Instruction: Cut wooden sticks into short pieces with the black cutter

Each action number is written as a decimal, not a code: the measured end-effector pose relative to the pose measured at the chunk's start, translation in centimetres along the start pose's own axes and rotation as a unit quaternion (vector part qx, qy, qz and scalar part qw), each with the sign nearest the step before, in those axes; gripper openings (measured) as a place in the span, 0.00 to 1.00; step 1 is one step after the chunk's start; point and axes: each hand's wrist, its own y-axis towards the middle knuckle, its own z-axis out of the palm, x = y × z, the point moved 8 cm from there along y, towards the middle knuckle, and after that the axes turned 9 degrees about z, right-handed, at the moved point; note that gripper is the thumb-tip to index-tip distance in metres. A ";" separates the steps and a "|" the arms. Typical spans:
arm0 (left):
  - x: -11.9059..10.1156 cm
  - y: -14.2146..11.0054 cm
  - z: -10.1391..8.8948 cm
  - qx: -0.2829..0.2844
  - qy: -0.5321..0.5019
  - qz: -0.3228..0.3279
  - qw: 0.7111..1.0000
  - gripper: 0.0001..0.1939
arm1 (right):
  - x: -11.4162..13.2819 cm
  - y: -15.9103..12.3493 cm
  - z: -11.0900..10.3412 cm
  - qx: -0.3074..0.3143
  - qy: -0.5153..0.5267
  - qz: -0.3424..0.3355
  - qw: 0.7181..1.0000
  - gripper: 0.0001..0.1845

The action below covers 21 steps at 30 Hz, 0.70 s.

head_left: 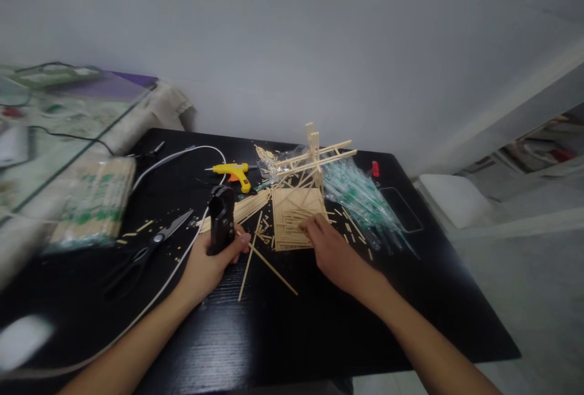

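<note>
In my left hand is a black hand tool with a rounded top; its exact kind is unclear. A thin wooden stick runs from between that hand's thumb and fingers toward the lower right. My right hand is closed, fingertips pinched at the right part of a square wooden-stick model. Whether it grips a stick there is hidden. Behind this layered base rises a stick frame with crossing bars. Another loose stick lies on the table beside my left hand.
A yellow glue gun lies behind my left hand, near a white cable. Scissors and a wrapped stick bundle lie left. Green-marked plastic wrappers and a red item are right on the black table.
</note>
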 end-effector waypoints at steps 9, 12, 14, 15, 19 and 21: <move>-3.9 0.1 1.1 0.053 0.123 0.074 0.988 0.14 | 1.1 -1.9 1.5 0.075 0.232 0.027 0.969 0.04; -6.5 -0.1 2.3 0.096 0.185 0.133 0.969 0.12 | 0.9 -2.0 2.2 0.081 0.295 0.052 0.951 0.03; -8.0 -0.1 3.4 0.124 0.218 0.170 0.953 0.11 | 0.6 -1.9 2.6 0.070 0.345 0.066 0.934 0.03; -8.7 -0.1 4.0 0.133 0.231 0.184 0.946 0.10 | 0.5 -1.8 2.7 0.059 0.365 0.069 0.927 0.03; -10.9 0.1 5.7 0.144 0.245 0.219 0.933 0.09 | -0.2 -1.5 2.9 0.013 0.400 0.068 0.914 0.02; -11.6 0.2 6.3 0.145 0.243 0.227 0.932 0.08 | -0.7 -1.4 2.9 -0.014 0.397 0.072 0.915 0.04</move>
